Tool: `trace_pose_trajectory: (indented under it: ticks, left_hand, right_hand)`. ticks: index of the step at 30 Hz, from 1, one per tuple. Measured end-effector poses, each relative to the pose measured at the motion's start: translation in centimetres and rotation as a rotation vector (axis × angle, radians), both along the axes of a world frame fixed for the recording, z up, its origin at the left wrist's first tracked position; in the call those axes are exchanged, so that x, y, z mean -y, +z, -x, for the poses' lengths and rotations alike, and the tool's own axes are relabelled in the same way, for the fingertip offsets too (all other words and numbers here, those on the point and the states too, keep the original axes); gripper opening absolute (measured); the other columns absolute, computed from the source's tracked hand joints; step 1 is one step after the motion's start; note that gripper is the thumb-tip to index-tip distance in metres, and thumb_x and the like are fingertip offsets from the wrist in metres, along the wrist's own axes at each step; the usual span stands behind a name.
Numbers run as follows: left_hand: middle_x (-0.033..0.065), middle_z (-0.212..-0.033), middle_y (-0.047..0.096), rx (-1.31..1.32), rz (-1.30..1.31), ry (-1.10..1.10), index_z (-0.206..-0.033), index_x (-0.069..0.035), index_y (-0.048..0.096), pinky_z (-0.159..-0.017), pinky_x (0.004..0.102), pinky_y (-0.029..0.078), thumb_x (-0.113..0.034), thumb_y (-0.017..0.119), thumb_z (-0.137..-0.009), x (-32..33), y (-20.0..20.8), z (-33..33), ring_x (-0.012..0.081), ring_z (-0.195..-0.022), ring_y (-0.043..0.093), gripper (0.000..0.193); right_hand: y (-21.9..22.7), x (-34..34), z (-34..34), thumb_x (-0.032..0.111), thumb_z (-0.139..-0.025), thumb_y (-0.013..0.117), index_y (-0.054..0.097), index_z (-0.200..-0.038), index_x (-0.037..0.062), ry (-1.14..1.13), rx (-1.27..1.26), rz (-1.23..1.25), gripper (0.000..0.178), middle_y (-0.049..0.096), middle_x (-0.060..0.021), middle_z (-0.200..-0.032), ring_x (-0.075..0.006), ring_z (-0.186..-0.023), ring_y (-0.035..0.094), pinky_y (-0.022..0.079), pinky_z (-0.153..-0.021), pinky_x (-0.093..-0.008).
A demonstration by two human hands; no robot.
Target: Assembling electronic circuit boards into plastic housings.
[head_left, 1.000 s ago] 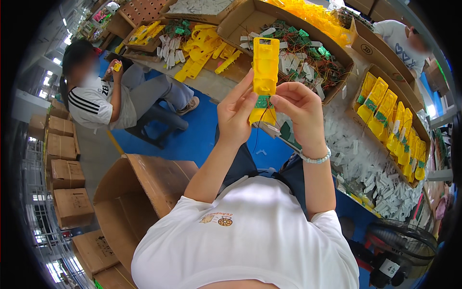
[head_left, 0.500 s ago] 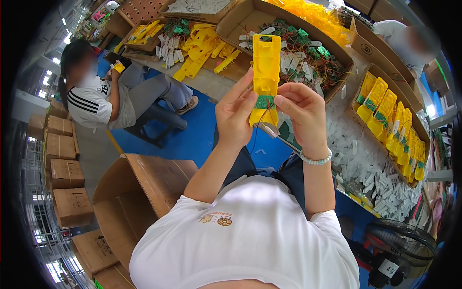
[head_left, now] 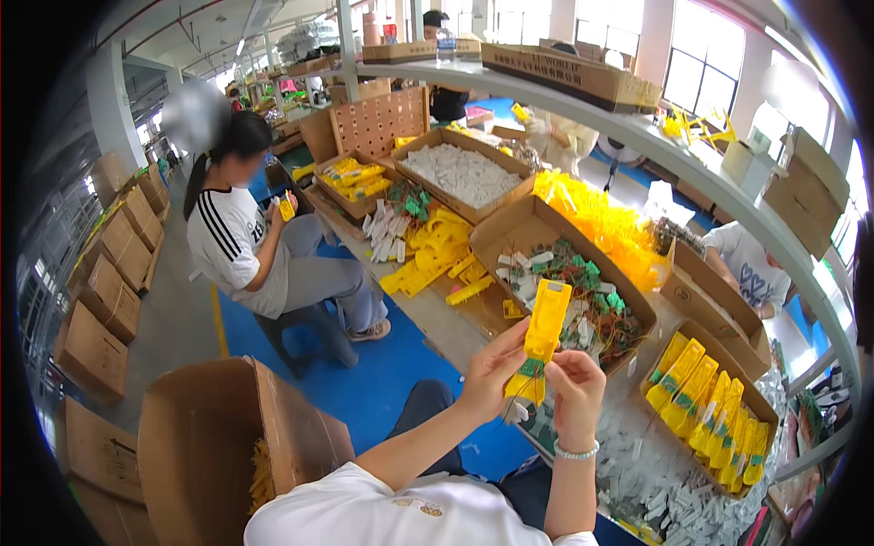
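A long yellow plastic housing [head_left: 548, 318] is held up in front of me, tilted slightly, its hollow inner side facing me. Across its lower part sits a small green circuit board [head_left: 531, 368] with thin dark and reddish wires hanging down. My left hand [head_left: 494, 369] grips the housing's left edge, fingers behind it. On the other side, my right hand [head_left: 577, 389] is closed with thumb and fingertips at the board's right end, by the wires. Whether those fingertips pinch a wire or the housing's edge is too small to tell.
Beyond my hands is a carton [head_left: 494, 238] of boards and wires. A shallow box [head_left: 770, 417] of yellow housings stands right, beside scattered white pieces [head_left: 642, 487]. An open carton [head_left: 205, 409] is at lower left. A seated co-worker [head_left: 232, 241] holds a yellow part. A shelf [head_left: 678, 146] spans the back.
The view has tilted up, showing more of the room and shelf. My hands and the housing now appear lower and slightly right, the housing leaning more. Both hands keep their hold.
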State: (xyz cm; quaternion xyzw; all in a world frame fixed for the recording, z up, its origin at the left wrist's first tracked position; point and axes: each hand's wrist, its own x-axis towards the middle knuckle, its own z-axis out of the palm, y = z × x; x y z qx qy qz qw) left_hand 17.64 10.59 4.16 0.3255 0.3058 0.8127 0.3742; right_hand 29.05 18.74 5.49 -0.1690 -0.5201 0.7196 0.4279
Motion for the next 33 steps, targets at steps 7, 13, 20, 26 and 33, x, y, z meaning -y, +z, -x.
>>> trace_pose_trajectory:
  ticks: [7, 13, 20, 26, 33]
  left_hand:
    - [0.0171, -0.139, 0.045, 0.19, -0.168, -0.233, -0.15, -0.007, 0.016, -0.105, 0.0418, 0.039, -0.02, 0.043, -0.099, -0.2, 1.2, -0.1, 0.0309, -0.125, 0.048, 0.059]
    - [0.0151, -0.133, 0.05, 0.273, -0.235, -0.077, -0.147, -0.01, 0.025, -0.098, 0.0444, 0.046, -0.025, 0.052, -0.096, 0.2, 2.7, 1.1, 0.0319, -0.114, 0.056, 0.06]
    - [0.013, -0.122, 0.055, 0.092, -0.291, -0.003, -0.142, -0.006, 0.032, -0.08, 0.0396, 0.055, -0.021, 0.058, -0.092, -0.8, 4.9, 3.9, 0.0237, -0.106, 0.059, 0.058]
    - [0.0127, -0.122, 0.054, 0.075, -0.345, -0.003, -0.143, -0.006, 0.031, -0.082, 0.0412, 0.055, -0.013, 0.056, -0.092, -1.4, 5.9, 4.2, 0.0243, -0.105, 0.059, 0.057]
    - [0.0143, -0.125, 0.053, -0.048, -0.202, 0.101, -0.141, -0.003, 0.032, -0.08, 0.0414, 0.053, -0.015, 0.056, -0.09, -0.4, 5.7, 4.7, 0.0311, -0.106, 0.058, 0.058]
  right_hand:
    - [-0.9, 0.0, 0.3, -0.001, -0.08, 0.07, 0.063, -0.095, -0.0029, 0.068, -0.024, -0.009, 0.017, 0.066, -0.0032, -0.088, -0.0081, -0.078, 0.06, 0.047, -0.072, -0.0209]
    - [-2.1, 0.6, -1.4, 0.003, -0.08, 0.071, 0.065, -0.104, 0.0004, 0.32, 0.216, -0.371, 0.024, 0.066, -0.0013, -0.085, -0.0067, -0.074, 0.057, 0.045, -0.067, -0.0218]
    - [-1.5, 1.7, 1.0, -0.002, -0.082, 0.068, 0.059, -0.115, -0.0004, 0.555, 0.174, -0.193, 0.034, 0.058, 0.0008, -0.087, -0.004, -0.077, 0.053, 0.048, -0.069, -0.0209]
    - [-2.4, 0.8, 3.2, -0.002, -0.081, 0.069, 0.057, -0.114, -0.0021, 0.425, 0.182, -0.154, 0.035, 0.054, 0.001, -0.086, -0.0047, -0.074, 0.052, 0.046, -0.063, -0.0199]
    - [-2.4, -0.1, 2.0, -0.001, -0.078, 0.07, 0.061, -0.104, -0.0018, 0.128, 0.181, -0.463, 0.028, 0.06, -0.0056, -0.096, -0.007, -0.073, 0.056, 0.049, -0.063, -0.021]
